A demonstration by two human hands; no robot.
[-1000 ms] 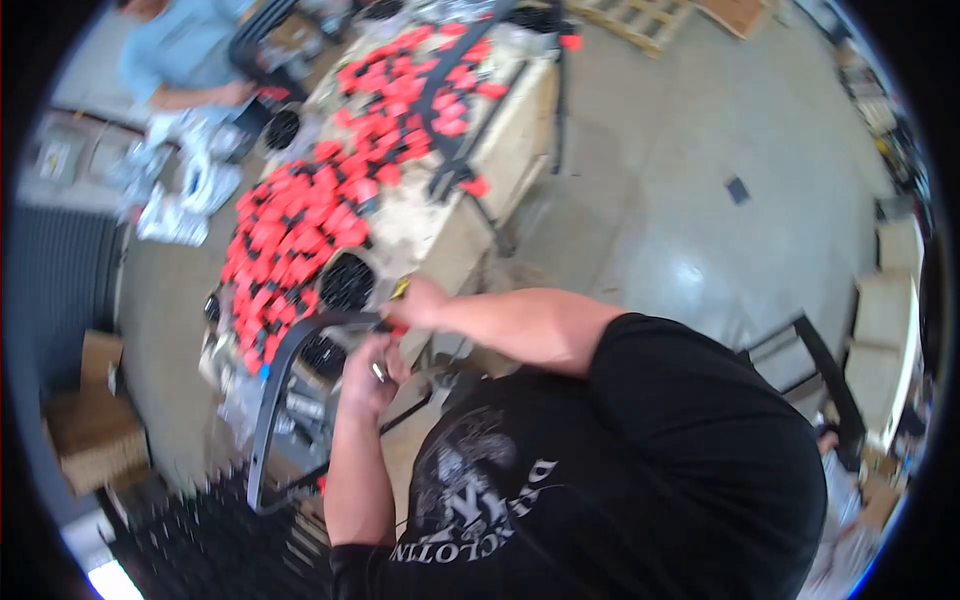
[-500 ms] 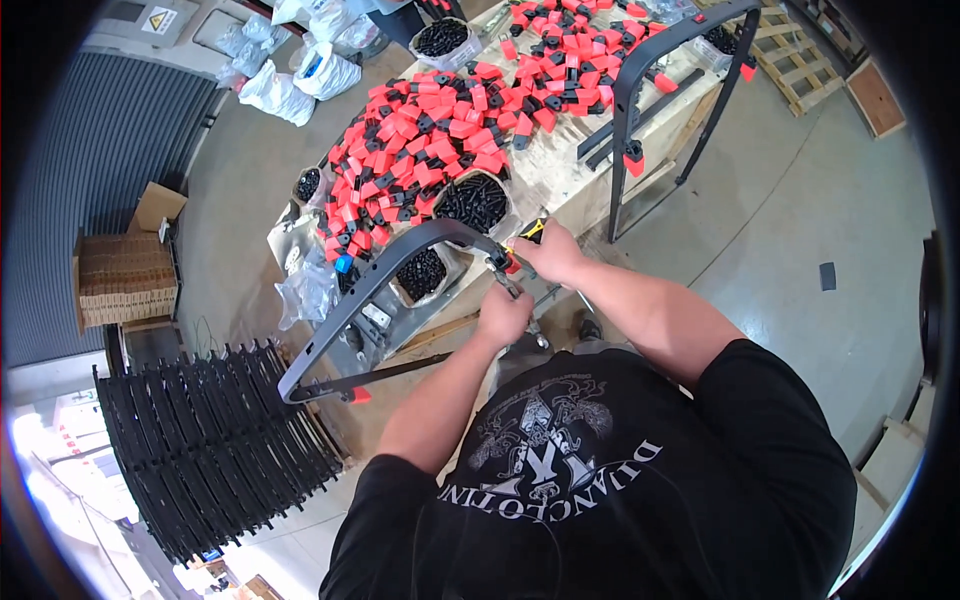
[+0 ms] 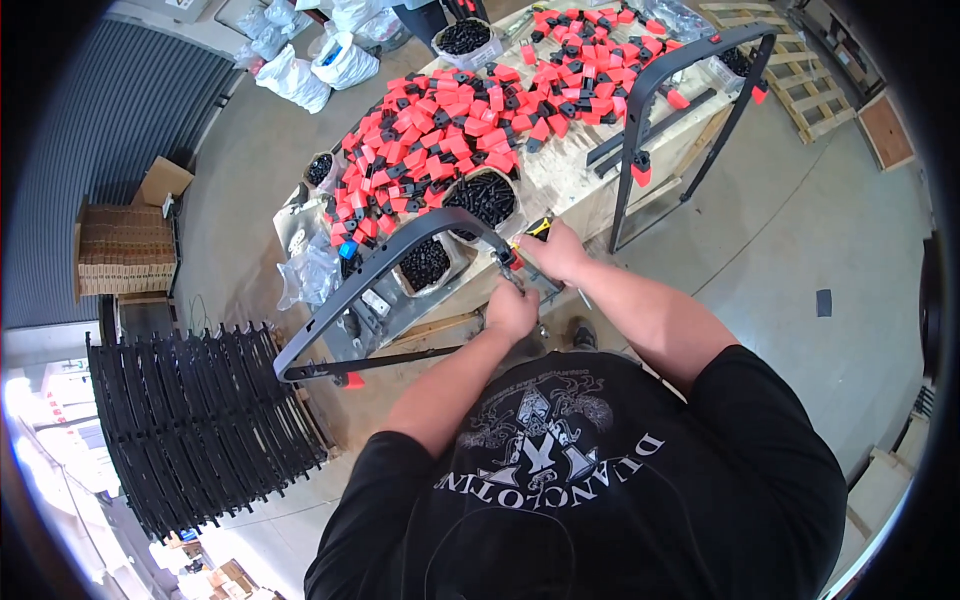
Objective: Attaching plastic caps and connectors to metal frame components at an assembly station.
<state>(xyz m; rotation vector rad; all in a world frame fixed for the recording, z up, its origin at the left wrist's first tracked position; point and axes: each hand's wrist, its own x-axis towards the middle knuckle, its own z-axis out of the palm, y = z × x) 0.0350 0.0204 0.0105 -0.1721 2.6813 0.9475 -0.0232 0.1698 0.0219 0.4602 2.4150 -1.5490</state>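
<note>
Dark U-shaped frame (image 3: pixel 400 255) lay across the bench edge, long axis running down-left from the hands. Left hand (image 3: pixel 512 312) closed on a small tool at the frame's right leg. Right hand (image 3: pixel 556 252), just beyond, curled around a yellow-handled tool (image 3: pixel 539 227).

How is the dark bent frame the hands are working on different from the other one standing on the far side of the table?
The near frame lies tilted across the table edge, and both the left hand and right hand are on it. The far frame stands upright like an arch, untouched, with red caps showing on its legs. Both are dark, curved, U-shaped bars.
</note>
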